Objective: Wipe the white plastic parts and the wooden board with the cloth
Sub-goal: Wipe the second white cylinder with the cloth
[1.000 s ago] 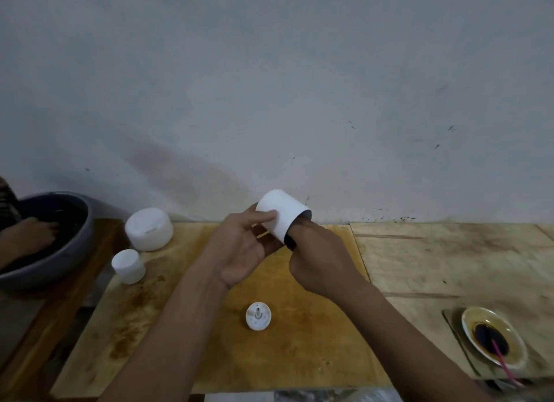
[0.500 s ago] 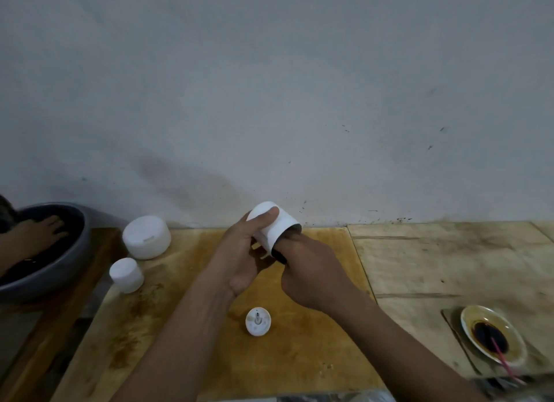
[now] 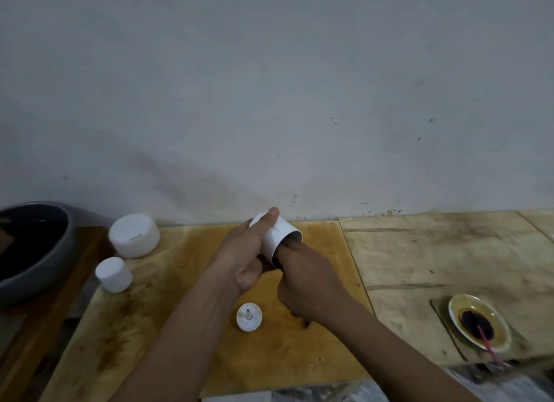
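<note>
Fingers of the right hand (image 3: 305, 278) vanish inside the white plastic cylinder (image 3: 280, 233), their grip impossible to judge, as the left hand (image 3: 242, 251) clasps it above the wooden board (image 3: 299, 350), long axis tilted, open mouth facing down-right, near a saucer (image 3: 455, 304) of dark liquid.

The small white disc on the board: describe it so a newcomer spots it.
Find the orange board against the wall. The disc lies flat on it, just below the left hand holding the cup. Unlike the two caps at left, it has a centre pin.
</note>
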The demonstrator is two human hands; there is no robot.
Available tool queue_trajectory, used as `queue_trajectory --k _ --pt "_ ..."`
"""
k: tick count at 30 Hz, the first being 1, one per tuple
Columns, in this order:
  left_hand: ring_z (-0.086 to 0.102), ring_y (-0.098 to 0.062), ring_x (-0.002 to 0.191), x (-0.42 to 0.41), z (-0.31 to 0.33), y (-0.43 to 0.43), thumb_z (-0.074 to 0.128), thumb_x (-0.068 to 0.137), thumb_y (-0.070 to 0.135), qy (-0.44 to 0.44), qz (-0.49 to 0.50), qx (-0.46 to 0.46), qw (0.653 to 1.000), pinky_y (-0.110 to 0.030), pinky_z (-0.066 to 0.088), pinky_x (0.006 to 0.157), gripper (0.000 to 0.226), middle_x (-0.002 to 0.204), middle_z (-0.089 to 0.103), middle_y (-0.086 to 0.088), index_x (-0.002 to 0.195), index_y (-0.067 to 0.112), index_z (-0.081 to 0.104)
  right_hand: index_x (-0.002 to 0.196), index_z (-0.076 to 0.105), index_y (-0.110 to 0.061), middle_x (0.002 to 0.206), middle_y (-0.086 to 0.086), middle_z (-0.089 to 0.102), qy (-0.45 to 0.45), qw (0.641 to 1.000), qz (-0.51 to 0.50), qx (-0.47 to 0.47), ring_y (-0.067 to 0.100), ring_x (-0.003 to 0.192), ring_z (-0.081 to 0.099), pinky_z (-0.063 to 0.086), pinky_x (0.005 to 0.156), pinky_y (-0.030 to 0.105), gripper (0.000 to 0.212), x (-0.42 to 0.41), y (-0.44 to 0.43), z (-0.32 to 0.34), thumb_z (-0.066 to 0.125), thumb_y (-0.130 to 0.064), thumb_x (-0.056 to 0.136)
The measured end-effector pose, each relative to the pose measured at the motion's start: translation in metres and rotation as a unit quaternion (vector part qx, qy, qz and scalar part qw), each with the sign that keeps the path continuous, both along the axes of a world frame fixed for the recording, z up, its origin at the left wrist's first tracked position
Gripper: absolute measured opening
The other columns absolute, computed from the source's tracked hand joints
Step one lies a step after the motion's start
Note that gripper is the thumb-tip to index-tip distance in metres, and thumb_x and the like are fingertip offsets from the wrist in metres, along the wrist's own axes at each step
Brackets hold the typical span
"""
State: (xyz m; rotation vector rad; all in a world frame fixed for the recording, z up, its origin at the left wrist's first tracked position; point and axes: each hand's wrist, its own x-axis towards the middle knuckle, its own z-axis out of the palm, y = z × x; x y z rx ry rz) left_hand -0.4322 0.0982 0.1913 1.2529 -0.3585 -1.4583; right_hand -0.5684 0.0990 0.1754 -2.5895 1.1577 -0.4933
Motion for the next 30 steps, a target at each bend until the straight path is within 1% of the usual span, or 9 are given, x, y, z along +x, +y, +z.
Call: queue_trajectory --k 3,7,10,12,14,18,24,26,30 --pt "0.072 -0.037 0.104 -0.006 -0.009 0.0 0.081 0.074 0.035 0.017 -0.007 0.012 1.0 -0.049 0.063 0.074 0.065 0.116 0.072 -0.021 0.124 -0.002 0.061 0.096 0.059 -0.009 0.083 0.006 0.06 -0.184 0.925 -0.029 0.332 0.019 0.074 0.058 0.047 0.061 0.033 0.026 -0.007 -0.003 0.006 0.048 0.009 0.082" --pt "0.072 -0.036 0.105 -0.007 -0.013 -0.006 0.073 0.091 0.034 0.042 -0.014 0.005 0.999 -0.042 0.063 0.07 0.05 0.118 0.071 -0.023 0.124 -0.002 0.06 0.109 0.07 -0.023 0.1 0.008 0.07 -0.344 0.819 -0.007 0.46 0.028 0.097 0.064 0.052 0.08 0.038 0.049 -0.024 -0.011 0.001 0.052 0.006 0.074" --pt "0.069 -0.036 0.1 -0.008 -0.018 -0.014 0.072 0.092 0.032 0.057 0.005 0.036 0.998 -0.047 0.061 0.076 0.043 0.114 0.068 -0.024 0.118 0.001 0.059 0.122 0.067 -0.037 0.11 0.002 0.071 -0.325 0.869 0.0 0.372 0.018 0.1 0.064 0.054 0.082 0.032 0.066 -0.032 -0.011 -0.02 0.05 0.008 0.077" --pt "0.066 -0.037 0.098 -0.007 -0.029 -0.018 0.072 0.093 0.031 0.074 0.037 0.066 0.994 -0.049 0.058 0.077 0.043 0.11 0.065 -0.023 0.119 0.001 0.057 0.133 0.057 -0.04 0.125 -0.005 0.068 -0.199 0.957 0.029 0.209 0.01 0.106 0.062 0.054 0.081 0.026 0.073 -0.04 -0.01 -0.038 0.049 0.011 0.082" --pt "0.063 -0.035 0.096 -0.007 -0.045 -0.02 0.07 0.095 0.032 0.08 0.067 0.083 0.991 -0.047 0.056 0.074 0.047 0.109 0.062 -0.021 0.125 0.002 0.053 0.142 0.05 -0.035 0.143 -0.009 0.055 -0.061 0.993 0.056 0.084 0.011 0.127 0.053 0.053 0.093 0.032 0.076 -0.047 -0.011 -0.057 0.051 0.01 0.08" --pt "0.061 -0.031 0.102 -0.014 -0.088 -0.023 0.071 0.094 0.038 0.016 0.102 0.111 0.988 -0.047 0.055 0.089 0.05 0.111 0.06 -0.011 0.133 0.014 0.049 0.143 0.05 -0.028 0.146 -0.004 0.052 0.011 0.995 0.042 0.092 0.02 0.132 0.049 0.053 0.091 0.037 0.075 -0.056 -0.012 -0.088 0.052 0.008 0.077" --pt "0.057 -0.024 0.116 -0.038 -0.16 -0.01 0.082 0.085 0.03 -0.272 0.048 0.071 0.959 -0.042 0.051 0.09 0.064 0.136 0.056 0.002 0.142 0.026 0.053 0.15 0.039 -0.027 0.148 0.0 0.05 0.077 0.973 -0.07 0.205 0.024 0.127 0.05 0.042 0.077 0.028 0.067 -0.08 -0.027 -0.163 0.046 0.002 0.09" --pt "0.057 -0.027 0.123 -0.047 -0.187 -0.004 0.085 0.08 0.029 -0.353 0.021 0.076 0.932 -0.049 0.053 0.098 0.068 0.139 0.057 0.0 0.141 0.025 0.054 0.151 0.039 -0.023 0.146 0.004 0.05 0.082 0.963 -0.096 0.238 0.024 0.127 0.05 0.045 0.086 0.029 0.062 -0.086 -0.034 -0.183 0.047 -0.002 0.093" --pt "0.05 -0.025 0.131 -0.067 -0.224 0.01 0.085 0.081 0.025 -0.466 -0.026 0.079 0.881 -0.041 0.045 0.102 0.069 0.145 0.055 0.0 0.142 0.024 0.053 0.152 0.034 -0.02 0.153 0.008 0.041 0.116 0.94 -0.11 0.3 0.028 0.135 0.042 0.046 0.102 0.04 0.066 -0.094 -0.044 -0.219 0.047 -0.004 0.09"
